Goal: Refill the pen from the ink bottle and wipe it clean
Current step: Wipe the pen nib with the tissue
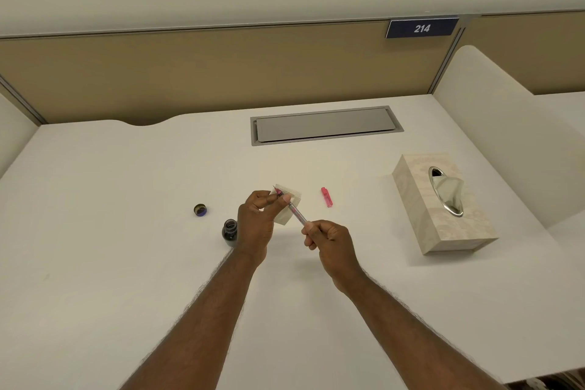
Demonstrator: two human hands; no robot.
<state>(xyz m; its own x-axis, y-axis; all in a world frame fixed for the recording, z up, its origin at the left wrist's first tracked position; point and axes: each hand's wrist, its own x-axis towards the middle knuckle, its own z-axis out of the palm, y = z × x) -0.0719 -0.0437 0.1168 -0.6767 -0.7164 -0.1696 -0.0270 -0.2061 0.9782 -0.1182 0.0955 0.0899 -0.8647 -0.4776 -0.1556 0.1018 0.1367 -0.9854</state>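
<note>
My right hand (pixel 329 239) grips the rear end of a slim clear pen (pixel 297 214) with a pink nib section, held slanted above the desk. My left hand (pixel 258 218) pinches a folded white tissue (pixel 289 203) around the pen's front end; the nib tip pokes out at the upper left. An open dark ink bottle (pixel 230 232) stands just left of my left wrist. Its round cap (pixel 200 209) lies further left, upside down. The pink pen cap (pixel 326 197) lies on the desk to the right of the tissue.
A beige tissue box (pixel 443 209) with a tissue sticking out sits at the right. A grey cable hatch (pixel 326 125) is set into the white desk (pixel 126 231) at the back. Tan partition panels enclose the desk, with a "214" sign (pixel 422 28).
</note>
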